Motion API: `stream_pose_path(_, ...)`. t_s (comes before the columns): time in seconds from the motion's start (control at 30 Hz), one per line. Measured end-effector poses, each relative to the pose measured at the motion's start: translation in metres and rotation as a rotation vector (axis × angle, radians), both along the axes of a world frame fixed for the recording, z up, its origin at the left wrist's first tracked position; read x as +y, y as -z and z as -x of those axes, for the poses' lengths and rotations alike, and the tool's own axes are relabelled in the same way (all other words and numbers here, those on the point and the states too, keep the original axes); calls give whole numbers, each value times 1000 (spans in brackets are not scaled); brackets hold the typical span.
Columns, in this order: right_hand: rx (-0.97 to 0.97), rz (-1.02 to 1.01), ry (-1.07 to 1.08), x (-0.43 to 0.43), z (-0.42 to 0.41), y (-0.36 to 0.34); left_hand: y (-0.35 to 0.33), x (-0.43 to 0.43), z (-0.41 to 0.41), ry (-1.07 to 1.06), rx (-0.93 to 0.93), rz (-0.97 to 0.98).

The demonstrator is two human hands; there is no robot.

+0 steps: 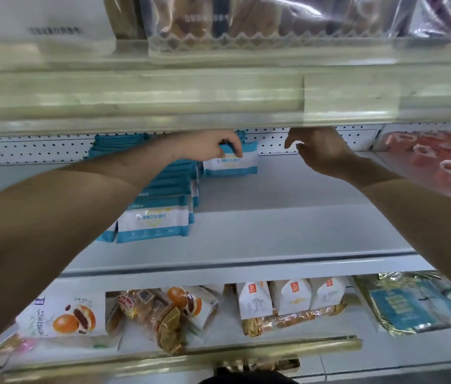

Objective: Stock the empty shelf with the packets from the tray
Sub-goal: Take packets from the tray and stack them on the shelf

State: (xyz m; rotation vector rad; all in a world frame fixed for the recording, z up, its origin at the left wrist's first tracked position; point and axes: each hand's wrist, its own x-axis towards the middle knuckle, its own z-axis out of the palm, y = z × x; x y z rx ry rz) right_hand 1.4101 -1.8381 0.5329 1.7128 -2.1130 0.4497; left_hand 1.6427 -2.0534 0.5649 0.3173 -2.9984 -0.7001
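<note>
Head view has the left hand (210,147) pinching the top edge of a blue-and-white packet (232,164), which stands upright far back on the shelf (288,223), close to the pegboard wall (316,139). Right of that grip, apart from the packet, the right hand (321,151) hovers with fingers loosely spread. It seems to hold nothing, though the overhanging shelf edge hides part of it. Left of the grip and running toward the camera, a row of matching packets (153,218) already stands front to back. One column looks filled, and the held packet starts a second beside it. Right of the grip and in front of it only shelf board shows, so I judge most of the stocking is yet to do. The tray is out of view, so how many packets remain cannot be told.
</note>
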Motion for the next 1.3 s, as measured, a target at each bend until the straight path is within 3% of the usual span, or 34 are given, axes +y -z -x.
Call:
stream_pose_path(0.13, 3, -46, 42, 15, 13, -3, 15, -7, 2, -19, -4, 142)
stream_pose_path(0.4, -56, -71, 44, 7, 9, -8, 28, -28, 0, -80, -23, -24)
stream_pose_path(0.8, -102, -110, -7, -25, -37, -19, 24, -31, -37, -157, 15, 32)
stream_pose_path(1.07, -94, -161, -118, -92, -116, -26, -30, -6, -146, -424, -17, 48)
stream_pose_path(1.3, -33, -169, -535, -166, -254, -29, -39, -17, -319, -495, 183, 271)
